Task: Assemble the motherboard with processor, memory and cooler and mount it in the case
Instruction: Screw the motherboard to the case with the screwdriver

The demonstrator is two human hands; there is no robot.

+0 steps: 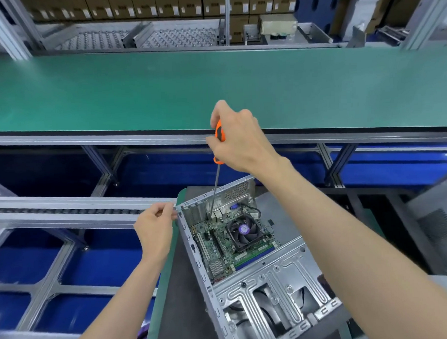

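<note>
An open silver computer case (273,277) lies on a dark mat in front of me. Inside its far half sits the green motherboard (220,246), carrying a black cooler fan (243,232) with a purple hub and a memory stick (257,253) along its near edge. My right hand (239,140) grips an orange-handled screwdriver (219,135) held upright, its shaft reaching down to the board's far left corner near the rear ports. My left hand (154,228) has its fingers pinched at the case's far left corner (178,209); whether it holds a small part there is unclear.
A long green conveyor belt (213,87) runs across beyond the case. An aluminium roller rail (65,209) lies to the left, with blue bins below the frame. A grey case panel (440,226) stands at the right. Cardboard boxes line the back shelves.
</note>
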